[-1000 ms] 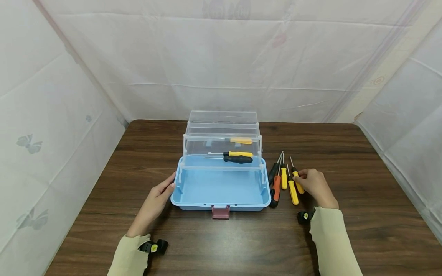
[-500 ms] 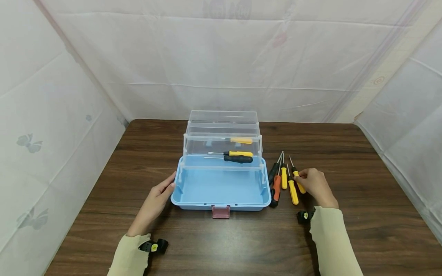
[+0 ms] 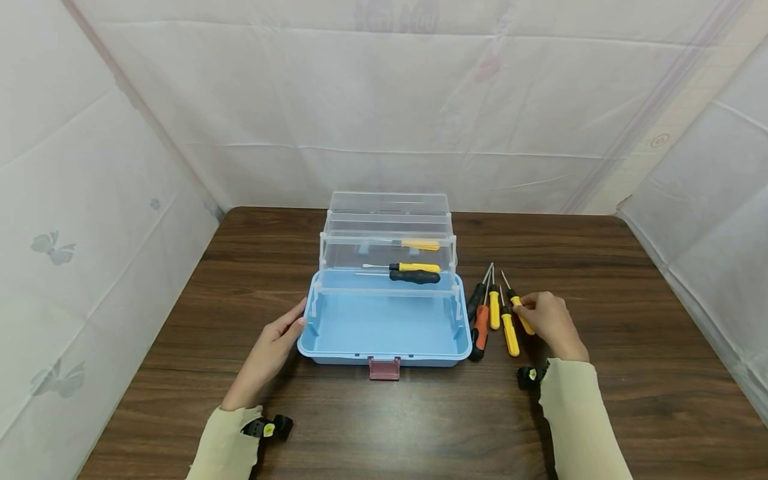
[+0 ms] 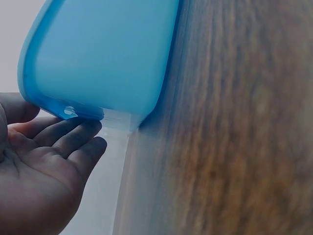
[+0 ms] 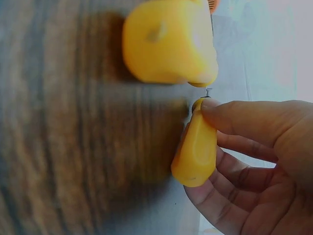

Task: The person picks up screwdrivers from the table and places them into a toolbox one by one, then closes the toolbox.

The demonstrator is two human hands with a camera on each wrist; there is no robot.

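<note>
My left hand (image 3: 270, 350) rests against the left side of a light blue toolbox (image 3: 384, 357), thumb at the rim and relaxed fingers touching the wall, as the left wrist view shows with the hand (image 4: 49, 161) beside the blue box (image 4: 102, 58). On the right, my right hand (image 3: 549, 323) pinches the yellow handle of a screwdriver (image 3: 525, 325) between thumb and fingers; its shaft points away from me. In the right wrist view this yellow screwdriver (image 5: 195, 152) lies in the fingers, near another yellow handle (image 5: 166, 41).
Beside the box lie a yellow screwdriver (image 3: 510, 335), another yellow one (image 3: 495, 315), an orange-and-black one (image 3: 480, 332) and a black one (image 3: 474, 300). Clear trays (image 3: 384, 292) raised over the box bear yellow and black screwdrivers (image 3: 415, 277). A pink latch (image 3: 384, 369) hangs in front.
The pinched screwdriver has turned slightly, its handle end shifting to the right and away from the neighbouring yellow one. My left hand and the toolbox stay as they were.
</note>
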